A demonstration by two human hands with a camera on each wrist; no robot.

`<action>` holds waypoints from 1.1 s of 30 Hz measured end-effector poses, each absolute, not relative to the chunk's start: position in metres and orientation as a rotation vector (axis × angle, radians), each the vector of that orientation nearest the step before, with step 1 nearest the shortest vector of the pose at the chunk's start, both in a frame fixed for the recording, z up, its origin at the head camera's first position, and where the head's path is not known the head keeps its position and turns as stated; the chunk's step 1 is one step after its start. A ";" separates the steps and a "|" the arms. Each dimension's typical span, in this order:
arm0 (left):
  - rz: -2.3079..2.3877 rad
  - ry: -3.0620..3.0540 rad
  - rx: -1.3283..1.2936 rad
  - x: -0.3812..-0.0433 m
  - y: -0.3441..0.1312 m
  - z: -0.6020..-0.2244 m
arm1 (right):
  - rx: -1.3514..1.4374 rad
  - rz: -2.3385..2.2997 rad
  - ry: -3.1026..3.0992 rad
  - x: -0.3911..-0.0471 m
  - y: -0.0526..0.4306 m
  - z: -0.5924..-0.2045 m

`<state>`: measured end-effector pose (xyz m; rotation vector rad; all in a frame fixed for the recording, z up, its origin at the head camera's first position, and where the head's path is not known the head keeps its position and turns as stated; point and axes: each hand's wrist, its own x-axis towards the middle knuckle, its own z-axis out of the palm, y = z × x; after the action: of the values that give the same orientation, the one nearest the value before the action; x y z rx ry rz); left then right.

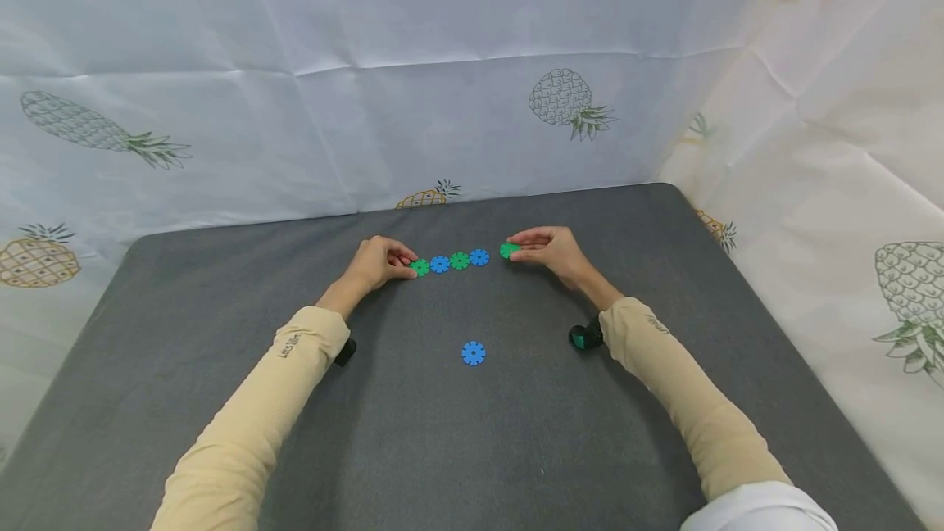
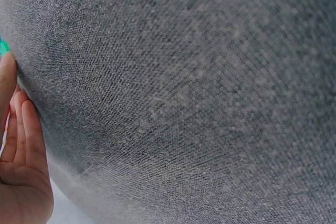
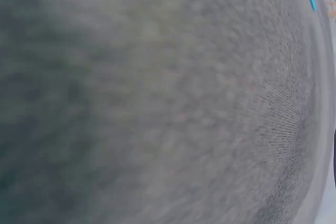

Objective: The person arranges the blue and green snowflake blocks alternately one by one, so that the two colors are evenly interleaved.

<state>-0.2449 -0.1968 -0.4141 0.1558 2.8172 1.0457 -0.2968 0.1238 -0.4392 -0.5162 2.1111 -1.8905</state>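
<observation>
On the grey table, several notched plastic discs form a row of alternating colours. At its left end my left hand (image 1: 376, 264) pinches the edge of a green notched disc (image 1: 420, 268). A blue disc (image 1: 439, 264), another green disc (image 1: 460, 260) and a second blue disc (image 1: 479, 257) continue the row to the right. Beyond a small gap, my right hand (image 1: 555, 254) holds a further green disc (image 1: 508, 250) between thumb and fingers. In the left wrist view, the left hand (image 2: 23, 156) shows at the edge, a sliver of green disc (image 2: 4, 47) by its thumb.
Nearer to me lies a single blue disc (image 1: 474, 353), apart from the row. The grey cloth-covered table (image 1: 472, 449) ends at the back against a white pineapple-print sheet (image 1: 442, 129); a similar sheet (image 1: 826, 187) hangs at the right.
</observation>
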 end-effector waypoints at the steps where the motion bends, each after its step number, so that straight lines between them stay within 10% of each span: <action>1: 1.048 2.817 0.158 -0.245 -0.197 -0.414 | -0.514 -1.886 2.112 -0.298 0.124 -0.439; 33: 1.054 2.813 0.159 -0.246 -0.198 -0.416 | -0.433 -1.629 2.310 -0.309 0.104 -0.439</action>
<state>-0.2460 -0.1982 -0.4162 0.1588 2.8134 1.0535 -0.3093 0.1039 -0.4390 -0.4327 2.3099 -1.6294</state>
